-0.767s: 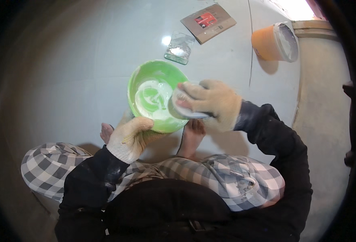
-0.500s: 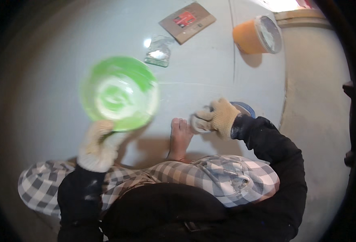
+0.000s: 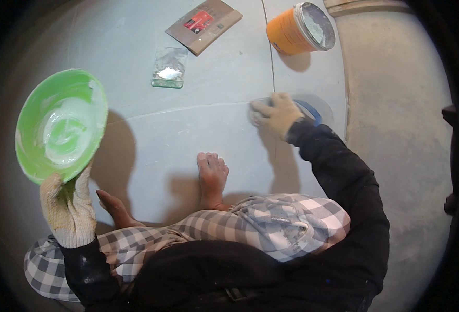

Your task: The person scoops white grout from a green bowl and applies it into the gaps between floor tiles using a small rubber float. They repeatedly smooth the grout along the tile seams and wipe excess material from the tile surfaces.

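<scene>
At the left, my gloved left hand (image 3: 71,210) grips the lower rim of a green plastic bowl (image 3: 63,125). The bowl is tilted toward me above the floor, its inside smeared with a white paste. On the right, my gloved right hand (image 3: 277,115) has its fingers curled down over a pale, roundish thing that motion blurs and the glove mostly covers. A curved blue band (image 3: 310,112) shows beside that wrist; whether it belongs to the same thing I cannot tell.
Light floor panels carry a thin pale line and a dark seam. Ahead lie a clear flat packet (image 3: 169,70) and a brown cardboard piece (image 3: 204,25). An orange bucket (image 3: 289,32) with whitish contents stands far right. My bare feet (image 3: 212,174) are below.
The bowl has moved left in my left hand and tilted more. My right hand has gone forward, away from my foot, with the roundish thing. The whole view has shifted somewhat.
</scene>
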A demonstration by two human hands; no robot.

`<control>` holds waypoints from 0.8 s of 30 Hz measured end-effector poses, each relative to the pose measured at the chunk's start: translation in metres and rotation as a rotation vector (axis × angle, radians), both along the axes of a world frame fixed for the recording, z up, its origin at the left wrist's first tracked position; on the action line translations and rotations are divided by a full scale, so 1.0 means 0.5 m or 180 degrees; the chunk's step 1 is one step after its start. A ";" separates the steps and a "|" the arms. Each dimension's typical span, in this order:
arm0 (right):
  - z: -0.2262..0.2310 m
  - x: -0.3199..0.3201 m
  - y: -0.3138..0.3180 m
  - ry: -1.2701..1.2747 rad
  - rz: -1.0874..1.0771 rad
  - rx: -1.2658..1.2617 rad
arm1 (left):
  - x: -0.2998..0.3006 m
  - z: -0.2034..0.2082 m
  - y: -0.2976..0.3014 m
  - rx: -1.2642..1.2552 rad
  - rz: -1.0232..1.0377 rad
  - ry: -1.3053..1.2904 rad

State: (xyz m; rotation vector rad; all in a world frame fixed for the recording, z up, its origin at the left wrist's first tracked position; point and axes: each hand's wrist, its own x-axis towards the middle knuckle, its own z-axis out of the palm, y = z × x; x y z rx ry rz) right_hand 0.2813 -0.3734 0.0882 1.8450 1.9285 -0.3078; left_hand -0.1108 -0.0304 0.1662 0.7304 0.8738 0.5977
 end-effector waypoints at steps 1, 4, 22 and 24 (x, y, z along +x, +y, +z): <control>0.013 0.016 -0.029 -0.0161 -0.0509 -0.0622 | 0.003 0.013 0.009 0.0079 -0.0211 -0.0198; 0.058 0.083 -0.108 -0.0832 -0.1611 -0.1824 | 0.000 0.064 0.046 -0.1133 0.0335 -0.1586; 0.136 -0.097 0.355 0.0948 0.0169 -0.1076 | -0.031 0.386 0.165 -0.0498 0.0550 -0.2334; 0.144 -0.137 0.381 0.1165 0.0490 -0.0675 | -0.008 0.396 0.142 -0.0572 0.0721 -0.2528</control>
